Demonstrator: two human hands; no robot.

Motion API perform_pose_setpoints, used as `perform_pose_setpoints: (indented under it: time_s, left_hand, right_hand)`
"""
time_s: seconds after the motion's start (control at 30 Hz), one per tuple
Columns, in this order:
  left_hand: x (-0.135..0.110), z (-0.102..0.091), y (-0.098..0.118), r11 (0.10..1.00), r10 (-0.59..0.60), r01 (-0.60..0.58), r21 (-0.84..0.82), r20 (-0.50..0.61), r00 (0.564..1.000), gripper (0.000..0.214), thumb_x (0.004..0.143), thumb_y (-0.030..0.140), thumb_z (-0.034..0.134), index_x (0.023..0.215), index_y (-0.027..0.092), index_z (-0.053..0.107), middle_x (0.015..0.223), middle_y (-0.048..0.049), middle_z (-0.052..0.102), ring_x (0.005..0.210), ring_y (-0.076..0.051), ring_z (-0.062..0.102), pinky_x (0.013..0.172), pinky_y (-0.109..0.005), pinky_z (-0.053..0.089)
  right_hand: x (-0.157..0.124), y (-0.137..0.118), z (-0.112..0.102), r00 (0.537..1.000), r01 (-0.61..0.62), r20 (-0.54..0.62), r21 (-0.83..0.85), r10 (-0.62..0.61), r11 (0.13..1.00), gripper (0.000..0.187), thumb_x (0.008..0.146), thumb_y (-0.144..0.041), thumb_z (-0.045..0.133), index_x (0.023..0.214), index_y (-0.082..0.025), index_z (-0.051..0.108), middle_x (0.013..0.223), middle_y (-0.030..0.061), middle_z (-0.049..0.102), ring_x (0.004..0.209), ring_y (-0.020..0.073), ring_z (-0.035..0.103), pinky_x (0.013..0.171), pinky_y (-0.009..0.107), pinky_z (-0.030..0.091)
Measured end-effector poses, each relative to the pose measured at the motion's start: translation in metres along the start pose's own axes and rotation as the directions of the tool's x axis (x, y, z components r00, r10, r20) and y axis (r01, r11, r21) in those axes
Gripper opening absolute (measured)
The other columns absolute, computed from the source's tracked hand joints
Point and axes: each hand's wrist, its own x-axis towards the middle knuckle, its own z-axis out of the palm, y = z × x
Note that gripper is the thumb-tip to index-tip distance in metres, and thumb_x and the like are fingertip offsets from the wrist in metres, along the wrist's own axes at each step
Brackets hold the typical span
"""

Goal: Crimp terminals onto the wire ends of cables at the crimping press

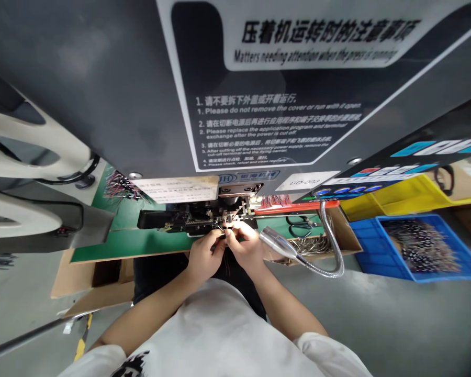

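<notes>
Green worktop [141, 243] runs under the press [198, 219]; at its front edge, wrists bent inward, left hand [204, 256] and right hand [246, 247] meet, both pinching thin wires [226, 262]; lamp [282, 242] crowds the right.

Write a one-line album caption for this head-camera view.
Left hand and right hand pinch wires at the press beside a lamp, with a blue bin and a yellow bin alongside.
</notes>
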Motion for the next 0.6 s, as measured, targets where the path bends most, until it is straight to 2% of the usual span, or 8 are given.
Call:
perform_pose_setpoints:
  time_s: [0.17, 0.37, 0.47, 0.6]
  left_hand:
    - [0.0005, 0.0017, -0.0012, 0.998, -0.031, 0.033, -0.052, 0.023, 0.999, 0.016, 0.094, 0.02, 0.056, 0.108, 0.022, 0.064, 0.1, -0.0036, 0.076, 0.087, -0.017, 0.073, 0.078, -0.025, 0.055]
    - [-0.0018, 0.0019, -0.0013, 0.995, -0.037, 0.039, -0.093, 0.03, 0.999, 0.015, 0.095, 0.021, 0.055, 0.107, 0.022, 0.064, 0.104, -0.0048, 0.076, 0.091, -0.017, 0.073, 0.081, -0.026, 0.056]
    - [-0.0018, 0.0016, -0.0012, 0.995, -0.037, 0.041, -0.092, 0.045, 0.998, 0.014, 0.096, 0.021, 0.054, 0.105, 0.021, 0.064, 0.102, -0.005, 0.076, 0.09, -0.017, 0.073, 0.08, -0.026, 0.055]
    - [-0.002, 0.0004, -0.0017, 0.992, -0.054, 0.06, -0.113, 0.061, 0.997, 0.016, 0.096, 0.022, 0.054, 0.108, 0.022, 0.065, 0.101, -0.0045, 0.076, 0.088, -0.017, 0.072, 0.079, -0.025, 0.055]
  right_hand:
    - [0.0003, -0.0016, 0.0008, 0.998, 0.061, -0.033, -0.046, -0.062, 0.997, 0.009, 0.089, -0.023, 0.058, 0.089, -0.019, 0.066, 0.059, -0.0046, 0.048, 0.049, 0.0112, 0.046, 0.05, 0.024, 0.04]
    - [-0.0036, 0.0048, 0.0032, 0.999, 0.0, -0.037, 0.027, 0.001, 1.0, 0.008, 0.088, -0.027, 0.06, 0.089, -0.019, 0.059, 0.059, -0.0064, 0.044, 0.048, 0.0103, 0.043, 0.048, 0.023, 0.039]
    - [-0.0039, 0.0051, 0.0039, 0.999, 0.016, -0.037, 0.01, -0.016, 1.0, 0.007, 0.087, -0.024, 0.061, 0.092, -0.019, 0.061, 0.059, -0.0062, 0.046, 0.048, 0.0101, 0.045, 0.049, 0.023, 0.04]
    - [-0.0034, 0.0025, 0.0038, 0.997, 0.063, -0.043, -0.028, -0.064, 0.998, 0.004, 0.085, -0.019, 0.059, 0.081, -0.019, 0.061, 0.058, -0.0056, 0.049, 0.047, 0.0093, 0.046, 0.047, 0.022, 0.039]
